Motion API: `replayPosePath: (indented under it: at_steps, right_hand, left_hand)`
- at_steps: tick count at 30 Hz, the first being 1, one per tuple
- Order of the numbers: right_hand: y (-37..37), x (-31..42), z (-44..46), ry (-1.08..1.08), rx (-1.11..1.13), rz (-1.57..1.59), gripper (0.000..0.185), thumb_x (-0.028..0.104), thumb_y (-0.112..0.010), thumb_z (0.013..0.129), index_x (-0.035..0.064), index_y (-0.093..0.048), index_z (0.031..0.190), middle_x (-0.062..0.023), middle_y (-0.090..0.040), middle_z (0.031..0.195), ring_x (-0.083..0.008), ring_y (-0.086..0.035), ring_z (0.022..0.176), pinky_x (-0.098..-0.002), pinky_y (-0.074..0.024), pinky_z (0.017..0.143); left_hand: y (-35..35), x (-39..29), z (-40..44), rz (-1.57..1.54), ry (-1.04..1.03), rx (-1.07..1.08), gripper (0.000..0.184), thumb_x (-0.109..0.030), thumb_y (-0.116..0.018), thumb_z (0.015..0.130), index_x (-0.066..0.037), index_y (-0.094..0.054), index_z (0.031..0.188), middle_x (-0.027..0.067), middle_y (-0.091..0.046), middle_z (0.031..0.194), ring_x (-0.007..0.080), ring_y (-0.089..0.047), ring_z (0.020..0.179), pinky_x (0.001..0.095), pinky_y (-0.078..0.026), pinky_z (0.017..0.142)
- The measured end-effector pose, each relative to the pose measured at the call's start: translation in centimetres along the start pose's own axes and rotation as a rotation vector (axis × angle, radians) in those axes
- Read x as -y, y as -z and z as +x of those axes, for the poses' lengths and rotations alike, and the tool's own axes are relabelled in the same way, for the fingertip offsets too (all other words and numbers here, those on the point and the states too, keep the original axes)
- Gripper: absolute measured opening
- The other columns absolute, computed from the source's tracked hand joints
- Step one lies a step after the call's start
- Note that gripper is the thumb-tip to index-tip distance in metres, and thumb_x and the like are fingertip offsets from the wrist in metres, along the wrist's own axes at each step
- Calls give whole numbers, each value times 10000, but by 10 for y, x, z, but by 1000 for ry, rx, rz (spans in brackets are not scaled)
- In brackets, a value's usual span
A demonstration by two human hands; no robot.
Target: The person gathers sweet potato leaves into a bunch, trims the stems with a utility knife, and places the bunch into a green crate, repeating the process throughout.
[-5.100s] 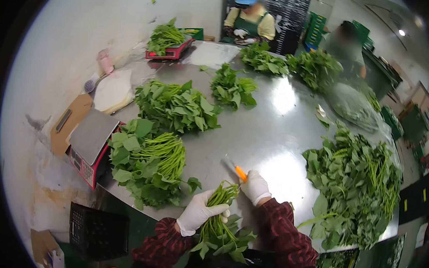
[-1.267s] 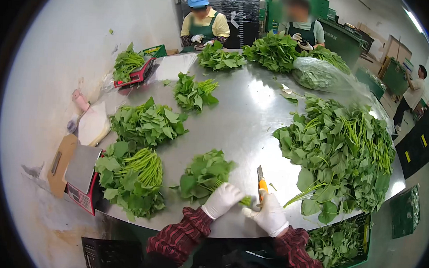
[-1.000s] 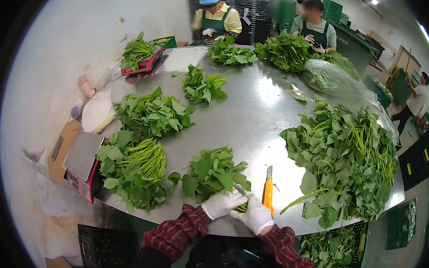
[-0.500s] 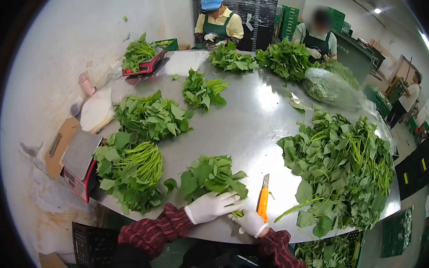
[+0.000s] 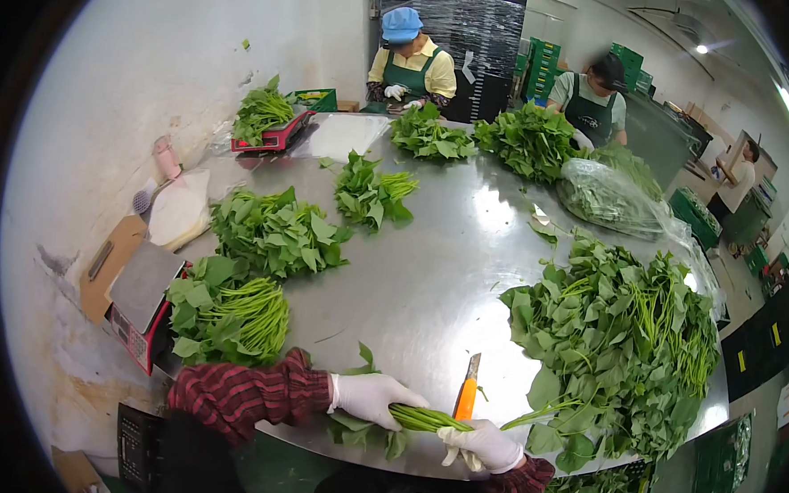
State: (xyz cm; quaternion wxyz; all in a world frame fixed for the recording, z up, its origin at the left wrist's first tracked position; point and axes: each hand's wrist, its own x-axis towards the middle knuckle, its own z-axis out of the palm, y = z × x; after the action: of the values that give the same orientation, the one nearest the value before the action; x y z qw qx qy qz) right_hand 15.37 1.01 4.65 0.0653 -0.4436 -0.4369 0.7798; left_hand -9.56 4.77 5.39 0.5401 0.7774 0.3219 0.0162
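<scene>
Right hand: the right hand (image 5: 484,446) closes around the stem ends, near the table's front edge.
Left hand: the left hand (image 5: 373,399) wraps the bunch where stems meet leaves, palm down.
Held bunch: the bunch of greens (image 5: 428,419) stretches sideways between both hands, its leaves hanging at the near edge of the table (image 5: 391,313).
Handling: probably light; the stems look springy and could snap if bent hard, the leaves soft and easily bruised.
Best hold: likely around the gathered stems, loosely enough not to crush them, with the leaves left free.
Knife: the orange-handled knife (image 5: 467,398) lies just beyond the stems, blade pointing away.
Left side: a stems-out pile (image 5: 252,319) sits beside a red scale (image 5: 146,300).
Right side: a large leafy heap (image 5: 621,348) spreads along the table.
Far side: two co-workers in green aprons stand behind more greens (image 5: 529,142).
</scene>
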Motion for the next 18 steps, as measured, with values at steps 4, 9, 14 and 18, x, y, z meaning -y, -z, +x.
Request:
replayPosePath:
  at_steps: [4, 9, 14, 18]
  right_hand:
    - [-3, -21, 0, 314, -226, 119, 322, 313, -598, 869, 5, -604, 963, -23, -584, 625, -66, -534, 465, -192, -372, 394]
    - [0, -82, 10, 496, -1032, -409, 166, 169, -622, 842, 9, -605, 883, -98, -589, 682, -211, -582, 570, -303, -452, 485]
    - [0, -133, 31, 564, -1204, -978, 232, 93, -625, 818, 21, -599, 1037, -99, -477, 573, -240, -473, 469, -352, -378, 426]
    - [0, -125, 34, 641, -1320, -1024, 277, 54, -634, 791, 8, -582, 1059, -75, -421, 540, -226, -432, 447, -352, -347, 404]
  left_hand:
    - [54, -27, 10, 83, 90, 88, 500, -97, -654, 723, -63, -517, 1203, 100, -626, 1022, 172, -579, 921, 289, -442, 842]
    - [166, -23, 28, 323, 212, -504, 467, -98, -657, 677, -39, -550, 1128, 140, -624, 997, 246, -588, 908, 314, -452, 835]
    - [289, 67, 87, 1178, 277, -1234, 315, -58, -505, 758, -99, -590, 1059, 139, -634, 910, 333, -594, 867, 406, -454, 777]
    - [353, 96, 142, 1529, 564, -1300, 314, -45, -477, 782, -146, -576, 1063, 59, -612, 743, 269, -613, 740, 433, -429, 692]
